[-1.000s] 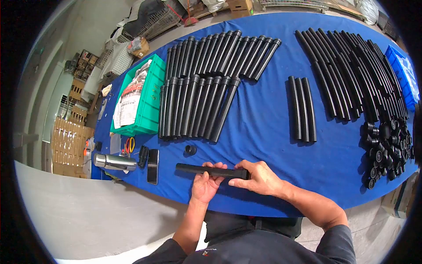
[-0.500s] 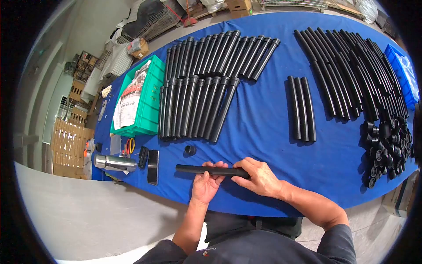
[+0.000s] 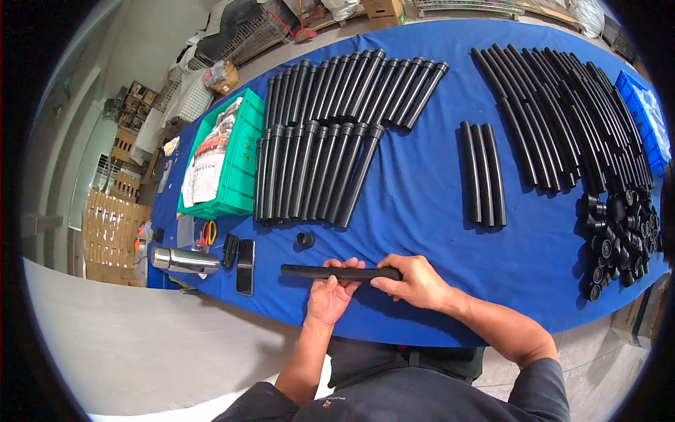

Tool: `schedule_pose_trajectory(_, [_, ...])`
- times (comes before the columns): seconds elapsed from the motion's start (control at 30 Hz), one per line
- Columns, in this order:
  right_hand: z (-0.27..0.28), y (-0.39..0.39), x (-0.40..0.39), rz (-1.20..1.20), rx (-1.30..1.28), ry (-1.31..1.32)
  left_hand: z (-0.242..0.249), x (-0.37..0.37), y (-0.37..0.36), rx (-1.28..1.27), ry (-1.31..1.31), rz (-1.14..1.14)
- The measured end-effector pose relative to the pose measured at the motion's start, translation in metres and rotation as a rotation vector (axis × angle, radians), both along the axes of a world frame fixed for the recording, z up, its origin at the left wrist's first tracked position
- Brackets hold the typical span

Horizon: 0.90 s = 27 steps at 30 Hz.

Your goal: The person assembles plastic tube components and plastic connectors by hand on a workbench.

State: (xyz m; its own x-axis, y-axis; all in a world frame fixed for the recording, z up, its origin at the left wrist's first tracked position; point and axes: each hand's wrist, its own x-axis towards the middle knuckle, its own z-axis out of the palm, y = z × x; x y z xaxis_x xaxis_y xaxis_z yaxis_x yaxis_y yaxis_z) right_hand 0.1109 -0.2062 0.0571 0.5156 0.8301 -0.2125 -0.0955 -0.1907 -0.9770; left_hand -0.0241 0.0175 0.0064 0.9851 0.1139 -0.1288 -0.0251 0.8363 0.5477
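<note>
A black tube lies crosswise in front of me, held level by both hands over the blue cloth. My left hand supports its middle from below, palm up, the thumb pressed against the near side. Around the right end is my right hand, closed with the thumb along the near side; it covers that end of the tube. Just beyond the tube, toward the left, a single black end cap rests on the cloth.
Rows of capped tubes lie beyond my hands. Three loose tubes, a large pile of tubes and heaped caps are to the right. Leftward are a green crate, a steel flask, a phone and scissors.
My right hand has shifted slightly rightward and turned a little at the tube's right end. My left hand and the tube have stayed nearly in place.
</note>
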Motion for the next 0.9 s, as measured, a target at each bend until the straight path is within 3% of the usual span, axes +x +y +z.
schedule_pose_trajectory(0.1, [-0.017,0.006,-0.008,-0.176,0.215,-0.698,0.0,0.0,-0.001,-0.012,0.019,0.027])
schedule_pose_trajectory(0.13, [-0.016,0.005,-0.008,-0.192,0.232,-0.686,-0.001,0.0,-0.001,-0.012,0.017,0.029])
schedule_pose_trajectory(0.23, [0.004,-0.001,0.002,0.027,-0.062,-0.141,-0.001,0.0,-0.001,0.0,0.008,0.025])
schedule_pose_trajectory(0.33, [-0.002,-0.001,-0.001,0.01,0.002,-0.156,0.001,0.0,-0.001,0.019,0.01,0.009])
schedule_pose_trajectory(0.43, [-0.013,0.004,-0.008,-0.149,0.178,-0.681,0.002,0.0,-0.001,-0.009,0.023,0.017])
schedule_pose_trajectory(0.47, [-0.014,0.002,-0.008,-0.145,0.203,-0.632,0.0,-0.001,-0.001,-0.015,0.015,0.018])
schedule_pose_trajectory(0.57, [0.009,-0.002,0.0,0.008,-0.032,-0.155,0.0,-0.001,0.0,-0.013,0.014,0.012])
schedule_pose_trajectory(0.67, [-0.018,0.002,-0.005,-0.101,0.206,-0.512,0.003,0.0,-0.002,-0.013,0.032,0.022])
schedule_pose_trajectory(0.77, [-0.015,0.002,-0.007,-0.128,0.191,-0.629,0.0,-0.001,-0.001,-0.021,0.018,0.019])
schedule_pose_trajectory(0.87, [0.024,-0.004,0.004,0.045,-0.069,0.05,-0.003,-0.002,0.0,-0.027,0.012,0.024])
schedule_pose_trajectory(0.9, [0.019,-0.004,0.003,0.022,-0.033,-0.07,-0.002,-0.002,0.001,-0.028,0.015,0.028])
